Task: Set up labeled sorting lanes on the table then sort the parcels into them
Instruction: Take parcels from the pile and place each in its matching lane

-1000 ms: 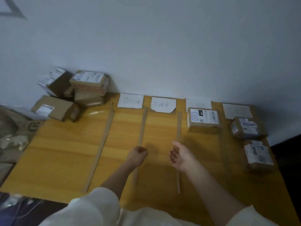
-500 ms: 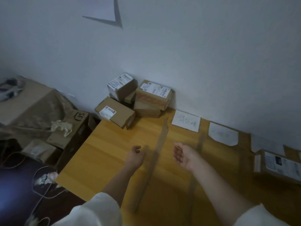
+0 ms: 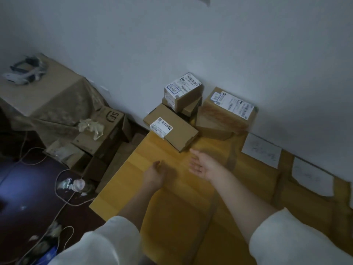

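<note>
Both hands, left (image 3: 155,174) and right (image 3: 202,165), reach empty with fingers loose toward the parcels (image 3: 191,113) piled at the worktop (image 3: 122,190) corner by the wall. The flat box (image 3: 171,127) overhangs the edge; a careless pull could tip it off

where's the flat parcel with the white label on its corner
In the head view the flat parcel lies at the table's far left corner, in front of the stacked parcels by the wall, just beyond the right hand.
</note>
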### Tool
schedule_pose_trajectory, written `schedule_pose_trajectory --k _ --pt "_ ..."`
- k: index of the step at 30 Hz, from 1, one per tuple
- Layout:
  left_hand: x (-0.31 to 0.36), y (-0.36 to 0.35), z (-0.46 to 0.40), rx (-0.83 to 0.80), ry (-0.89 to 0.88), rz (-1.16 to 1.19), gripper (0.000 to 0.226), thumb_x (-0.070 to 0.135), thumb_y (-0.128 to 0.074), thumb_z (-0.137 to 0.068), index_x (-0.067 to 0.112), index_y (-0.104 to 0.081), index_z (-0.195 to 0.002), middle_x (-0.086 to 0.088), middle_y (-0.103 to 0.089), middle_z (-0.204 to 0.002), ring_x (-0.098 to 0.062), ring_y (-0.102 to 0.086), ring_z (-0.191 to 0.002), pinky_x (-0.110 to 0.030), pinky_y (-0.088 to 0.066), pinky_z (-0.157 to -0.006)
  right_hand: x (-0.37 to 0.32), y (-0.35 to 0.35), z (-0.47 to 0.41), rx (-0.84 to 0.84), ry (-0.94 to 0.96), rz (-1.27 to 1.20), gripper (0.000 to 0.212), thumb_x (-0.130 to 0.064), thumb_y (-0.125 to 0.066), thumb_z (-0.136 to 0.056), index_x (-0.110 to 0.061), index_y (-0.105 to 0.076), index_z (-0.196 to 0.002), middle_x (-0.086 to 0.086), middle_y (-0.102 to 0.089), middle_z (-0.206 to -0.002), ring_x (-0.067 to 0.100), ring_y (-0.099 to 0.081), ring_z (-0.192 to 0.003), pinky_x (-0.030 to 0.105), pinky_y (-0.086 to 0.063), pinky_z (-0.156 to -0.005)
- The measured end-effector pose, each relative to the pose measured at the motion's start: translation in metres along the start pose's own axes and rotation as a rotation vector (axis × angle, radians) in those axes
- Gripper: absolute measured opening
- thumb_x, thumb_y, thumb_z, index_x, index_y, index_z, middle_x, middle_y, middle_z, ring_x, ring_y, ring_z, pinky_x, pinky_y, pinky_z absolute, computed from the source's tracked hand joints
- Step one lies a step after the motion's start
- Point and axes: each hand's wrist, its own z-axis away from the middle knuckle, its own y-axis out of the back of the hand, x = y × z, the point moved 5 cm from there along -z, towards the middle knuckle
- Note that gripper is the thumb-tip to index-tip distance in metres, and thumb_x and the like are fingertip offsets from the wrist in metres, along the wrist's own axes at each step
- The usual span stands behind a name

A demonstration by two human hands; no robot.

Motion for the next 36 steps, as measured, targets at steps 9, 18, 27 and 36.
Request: schedule_pose_trajectory --k 9,18,27,36 --pt "-0.014 -0.002 -0.013 0.031 -0.159 -0.342 0.063 0.028 -0.062 -0.087 0.029 -0.037 -0.145 -0.003 -0.030 -0.150 -0.025 -0.025 -0.139 -0.038 -0.029 -0.113 -0.008 -0.038 -0.039 0.051 -0.034 0.020 0.057 -0.040 -0.061 -0.092 -0.016 -0.044 -0.141 0.011 -0.049 -0.143 0.024 -0.053 -0.123 0.037 -0.052 -0.089" --pt "-0.024 -0.009 -0.008 0.067 -0.219 -0.450 0.071 0.032 -0.065 -0.084 0.035 -0.032 -0.146 -0.001 -0.024 -0.152 -0.024 -0.020 -0.141 -0.042 -0.026 -0.116 -0.007 -0.037 -0.042 0.091 -0.001 -0.029 0.046 -0.036 -0.069 -0.087 -0.012 -0.057 -0.125 0.003 -0.062 -0.110 0.010 -0.062 -0.087 0.023 -0.052 -0.058" --pt "-0.016 -0.001 -0.005 0.017 -0.137 -0.245 0.062 0.030 -0.064 -0.086 0.029 -0.040 -0.143 -0.004 -0.032 -0.149 -0.026 -0.029 -0.138 -0.041 -0.032 -0.112 -0.001 0.002 0.006 0.074 0.104 0.002 0.025 -0.039 -0.070 -0.085 -0.021 -0.064 -0.101 -0.005 -0.059 -0.083 0.005 -0.052 -0.069 0.017 -0.043 -0.055" --pt "0.027 0.015 0.031 0.098 -0.125 0.394 0.048 0.024 -0.058 -0.094 0.022 -0.045 -0.140 -0.002 -0.055 -0.132 -0.019 -0.055 -0.114 -0.029 -0.049 -0.079 0.020 0.072 0.070 0.152 0.363 0.080 0.024 -0.033 -0.076 -0.082 -0.028 -0.064 -0.103 -0.004 -0.065 -0.099 0.011 -0.053 -0.076 0.022 -0.043 -0.062"
